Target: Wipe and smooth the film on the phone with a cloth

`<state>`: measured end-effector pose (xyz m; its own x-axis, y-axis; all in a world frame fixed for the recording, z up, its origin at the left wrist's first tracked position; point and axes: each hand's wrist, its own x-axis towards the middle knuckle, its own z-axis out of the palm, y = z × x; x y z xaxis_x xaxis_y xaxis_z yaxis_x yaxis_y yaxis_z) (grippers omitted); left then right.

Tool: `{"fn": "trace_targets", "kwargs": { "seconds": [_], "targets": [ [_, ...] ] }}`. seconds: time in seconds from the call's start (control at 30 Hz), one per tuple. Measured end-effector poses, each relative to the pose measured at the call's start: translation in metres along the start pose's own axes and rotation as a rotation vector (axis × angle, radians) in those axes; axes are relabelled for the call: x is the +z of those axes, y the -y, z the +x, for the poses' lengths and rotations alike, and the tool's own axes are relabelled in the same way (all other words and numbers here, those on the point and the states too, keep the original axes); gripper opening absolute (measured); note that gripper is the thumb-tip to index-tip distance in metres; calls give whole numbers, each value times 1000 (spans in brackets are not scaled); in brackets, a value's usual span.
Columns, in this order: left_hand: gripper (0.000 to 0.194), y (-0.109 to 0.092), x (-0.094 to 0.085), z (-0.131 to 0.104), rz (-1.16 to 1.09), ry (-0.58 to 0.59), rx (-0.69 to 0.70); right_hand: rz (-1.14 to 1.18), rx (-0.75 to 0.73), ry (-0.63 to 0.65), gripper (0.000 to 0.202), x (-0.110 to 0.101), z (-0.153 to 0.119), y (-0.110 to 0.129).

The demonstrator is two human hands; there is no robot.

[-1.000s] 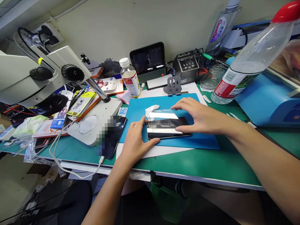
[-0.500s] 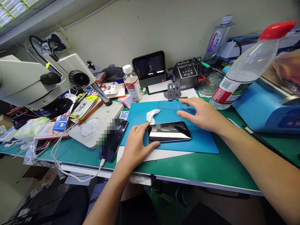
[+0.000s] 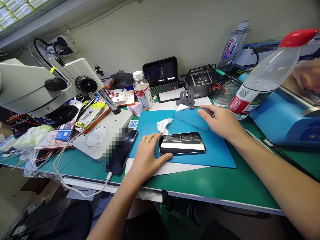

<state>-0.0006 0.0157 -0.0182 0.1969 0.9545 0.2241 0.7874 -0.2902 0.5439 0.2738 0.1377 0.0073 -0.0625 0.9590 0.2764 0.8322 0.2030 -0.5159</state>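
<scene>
A phone (image 3: 182, 144) lies face up on the blue mat (image 3: 212, 158), its glossy black screen reflecting a white band. My left hand (image 3: 150, 151) steadies its left end, fingers at the far corner and thumb along the near edge. My right hand (image 3: 220, 120) is closed at the mat's far right, pinching a thin dark piece with a white end (image 3: 182, 107); I cannot make out its kind. Beneath those fingers rests a clear, dark-edged screen protector (image 3: 191, 120). Crumpled white tissue (image 3: 164, 125) lies just beyond the phone.
Left of the mat are a second phone (image 3: 122, 151) with a white cable and a microscope (image 3: 85, 83). A small bottle (image 3: 143, 91), a display device (image 3: 160, 71) and a grey stand (image 3: 186, 98) line the back. A red-capped bottle (image 3: 267, 80) leans at right, beside a blue machine (image 3: 282, 116).
My right hand has closed its fingers on the thin piece, whose white end now shows. The screen protector is more exposed. My left hand keeps its hold on the phone; the view has shifted slightly.
</scene>
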Motion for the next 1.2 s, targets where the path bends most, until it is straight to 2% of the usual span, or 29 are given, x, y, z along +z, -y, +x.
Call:
{"fn": "trace_targets", "kwargs": {
  "seconds": [0.1, 0.2, 0.33, 0.4, 0.47, 0.57, 0.63, 0.7, 0.77, 0.9, 1.03, 1.1, 1.2],
  "targets": [
    [53, -5, -12, 13, 16, 32, -25, -66, -70, 10, 57, 6, 2, -7],
    [43, -12, -20, 40, 149, 18, -4, -72, -142, -9, 58, 10, 2, -10],
    [30, -15, -13, 82, 311, 28, 4, 6, -292, -21, 50, 9, -5, -1],
    [20, -12, -8, 95, 333, 36, 0, 69, -405, 79, 49, 8, -11, 7],
    [15, -7, -10, 99, 350, 26, -5, 126, -538, 241, 52, 8, -18, 13],
    [17, -2, -26, 90, 362, -35, -10, 139, -664, 441, 70, 9, -26, 17],
    [16, -1, -41, 75, 363, -84, -10, 101, -675, 506, 87, 9, -29, 18],
    [15, 0, -51, 58, 346, -128, -1, 63, -666, 530, 89, 10, -31, 20],
    [17, -1, -54, 41, 303, -169, 24, 44, -674, 524, 82, 10, -33, 22],
    [17, -1, -39, 23, 261, -224, 95, 36, -704, 482, 73, 14, -35, 29],
    [14, -2, -20, 23, 337, -230, 153, 21, -692, 441, 73, 19, -36, 30],
    [16, -3, -14, 22, 364, -197, 161, 24, -684, 442, 75, 19, -36, 29],
    [26, -5, -10, 10, 359, -73, 207, 46, -673, 453, 80, 16, -35, 28]
  ]
}}
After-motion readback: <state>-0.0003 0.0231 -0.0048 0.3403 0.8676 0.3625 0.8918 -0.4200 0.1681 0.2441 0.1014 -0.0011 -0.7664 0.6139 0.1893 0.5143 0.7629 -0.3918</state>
